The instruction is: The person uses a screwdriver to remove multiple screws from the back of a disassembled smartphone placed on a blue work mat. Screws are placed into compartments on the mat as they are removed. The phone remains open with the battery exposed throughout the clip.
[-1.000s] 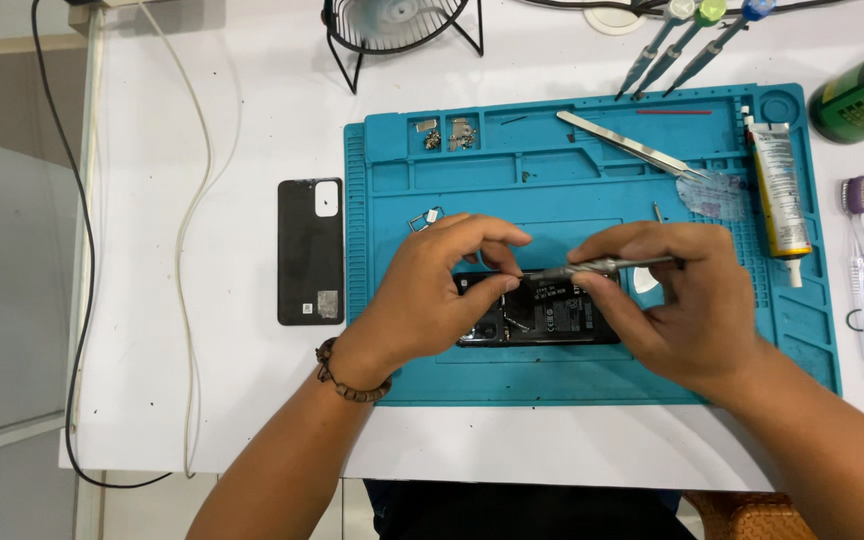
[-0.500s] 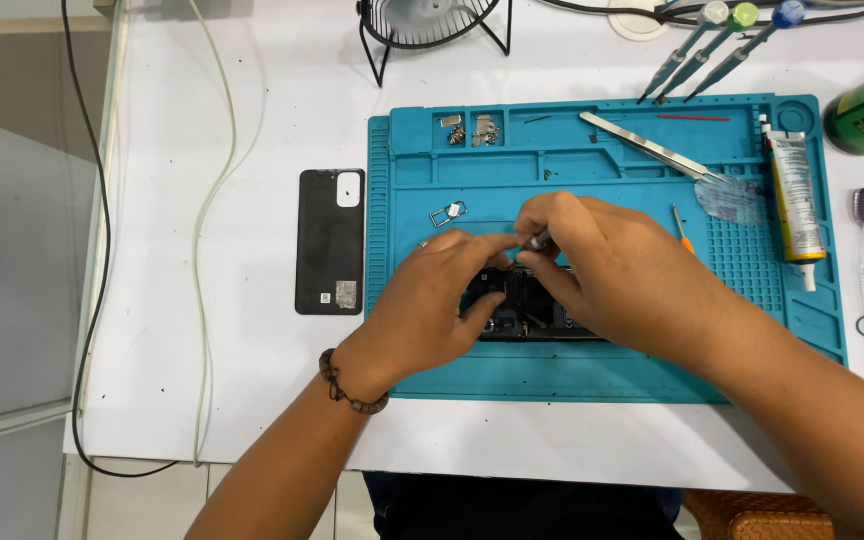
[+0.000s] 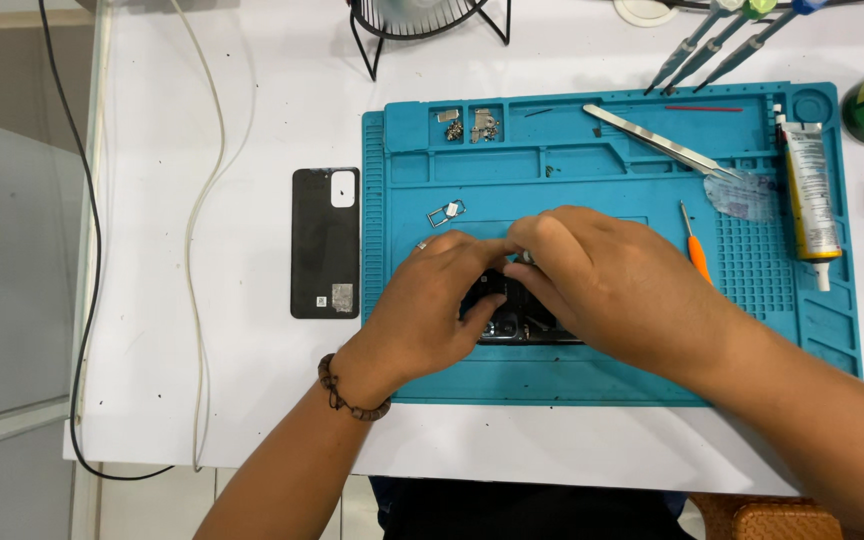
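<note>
Since a moment ago the right hand (image 3: pixel 617 285) has slid left over the phone (image 3: pixel 507 310) until its fingertips meet those of the left hand (image 3: pixel 432 305); the tweezers it held no longer show. The back cover (image 3: pixel 325 242) lies left of the blue mat (image 3: pixel 592 375). Both hands curl over the opened phone at the mat's middle, fingers pinched together above it; whether they grip anything I cannot tell, as the phone is mostly hidden. I count one fan (image 3: pixel 422 20), cut off at the top; one pair of tweezers (image 3: pixel 652 145); three screwdrivers (image 3: pixel 722 40); one glue tube (image 3: pixel 810 190).
</note>
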